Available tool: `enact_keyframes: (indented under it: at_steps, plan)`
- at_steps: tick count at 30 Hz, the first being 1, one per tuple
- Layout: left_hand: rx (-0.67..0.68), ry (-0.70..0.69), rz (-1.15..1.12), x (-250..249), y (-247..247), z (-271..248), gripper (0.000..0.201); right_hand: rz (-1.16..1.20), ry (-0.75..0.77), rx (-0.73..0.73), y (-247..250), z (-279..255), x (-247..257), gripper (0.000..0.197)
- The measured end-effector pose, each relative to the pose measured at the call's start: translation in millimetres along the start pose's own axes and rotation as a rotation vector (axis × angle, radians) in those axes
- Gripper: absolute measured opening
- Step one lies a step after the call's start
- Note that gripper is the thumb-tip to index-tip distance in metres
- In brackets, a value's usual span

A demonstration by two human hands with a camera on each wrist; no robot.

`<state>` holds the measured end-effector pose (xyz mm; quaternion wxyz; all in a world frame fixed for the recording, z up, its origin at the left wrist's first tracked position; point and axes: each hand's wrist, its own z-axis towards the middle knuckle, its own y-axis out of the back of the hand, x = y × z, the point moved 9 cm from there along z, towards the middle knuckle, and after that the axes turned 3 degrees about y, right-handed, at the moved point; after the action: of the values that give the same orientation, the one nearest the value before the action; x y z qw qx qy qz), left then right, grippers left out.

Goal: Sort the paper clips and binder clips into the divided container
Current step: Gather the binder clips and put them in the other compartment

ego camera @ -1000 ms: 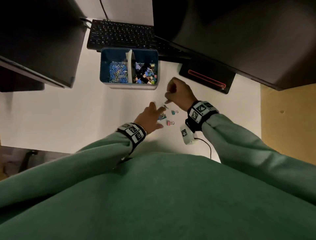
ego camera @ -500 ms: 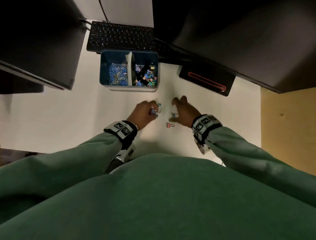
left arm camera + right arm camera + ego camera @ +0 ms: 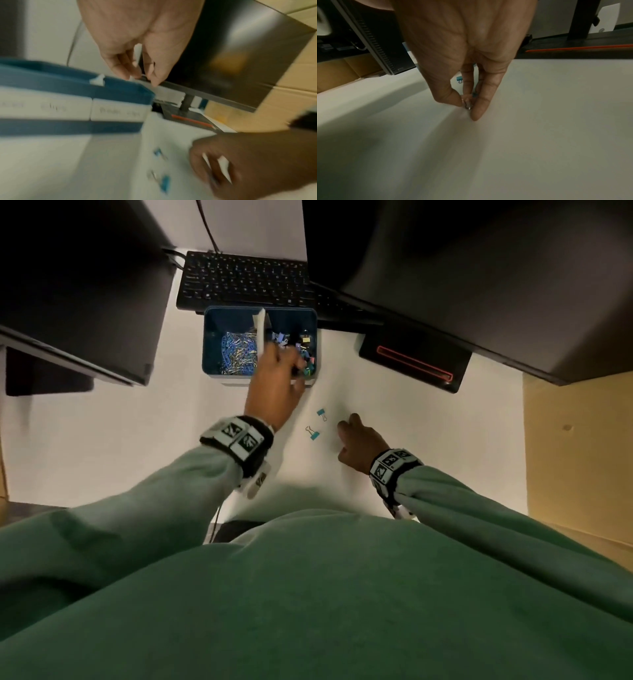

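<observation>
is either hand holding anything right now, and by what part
The right hand pinches a small clip at the table, thumb against fingertips; which part cannot be told. The left hand is over the container, its hold unclear.

container [image 3: 209,344]: blue, white label band on its front
paper clips [image 3: 238,350]: blue and silver, in the container's left compartment
binder clips [image 3: 306,350]: mixed black, purple, pink, teal, in its right compartment
two binder clips [image 3: 321,414] on the surface [image 3: 102,422]: teal
surface: white
sleeves [image 3: 164,498]: green
wristbands [image 3: 239,440]: black with black-and-white square markers
keyboard [image 3: 245,282] behind the container: black
</observation>
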<state>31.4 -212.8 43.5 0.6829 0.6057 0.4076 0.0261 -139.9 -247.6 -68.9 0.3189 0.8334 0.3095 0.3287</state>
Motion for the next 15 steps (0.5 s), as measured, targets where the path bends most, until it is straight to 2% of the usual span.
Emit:
enact_keyframes:
  at_steps: [1, 3, 6, 9, 11, 13, 15]
  plan:
    - [0.11, -0.007, 0.014, 0.2, -23.4, -14.7, 0.017, 0.005, -0.004, -0.007, -0.3, -0.9, -0.8, 0.038]
    - [0.328, 0.014, 0.065, 8.3, -67.8, -41.8, 0.023, 0.036, -0.012, -0.02, 0.8, -1.8, -2.3, 0.04]
    - [0.509, -0.025, 0.166, 20.5, -111.5, -62.0, 0.037, 0.202, -0.075, -0.087, 7.4, -0.9, -18.1, 0.031]
    - [0.542, -0.056, 0.154, 25.5, -123.3, -62.5, 0.022, 0.451, -0.109, -0.197, 15.7, -0.9, -41.0, 0.016]
    - [0.542, -0.07, 0.172, 26.9, -125.8, -61.2, 0.017, 0.685, -0.101, -0.196, 16.4, -0.8, -49.5, 0.009]
    - [0.529, 0.011, 0.156, 34.8, -123.5, -58.8, 0.011, 0.817, -0.125, -0.187, 17.5, -1.4, -58.1, 0.018]
    - [0.509, -0.024, 0.11, 28.1, -120.2, -57.2, 0.012, 0.887, -0.166, -0.217, 18.7, -4.1, -70.3, 0.027]
